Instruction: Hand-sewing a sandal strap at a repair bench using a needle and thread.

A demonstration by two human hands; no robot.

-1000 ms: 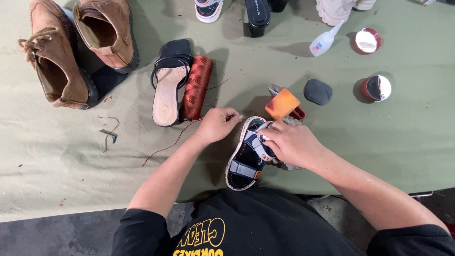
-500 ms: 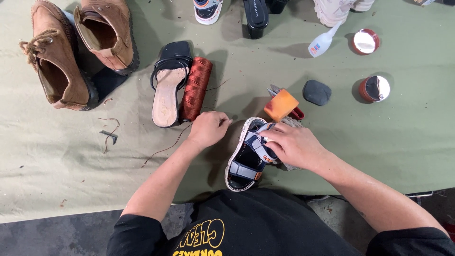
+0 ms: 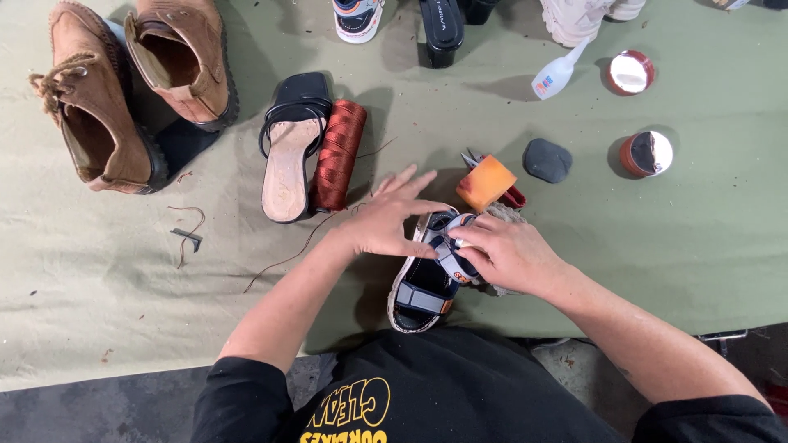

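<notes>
Sandal [image 3: 427, 283] toe hidden under both hands

Bright, even light is falling from above on the green table cover [image 3: 98, 328], leaving colours clear and detail sharp across most of the view. Shadows are lying soft and short, spreading leftward and downward from the brown shoes [image 3: 131, 90], the red thread spool [image 3: 336, 154] and the person's forearms. A white glare is burning out the two round tin lids [image 3: 630, 74]. Straight edges are bowing slightly toward the corners, where wide-angle distortion is showing.
</notes>
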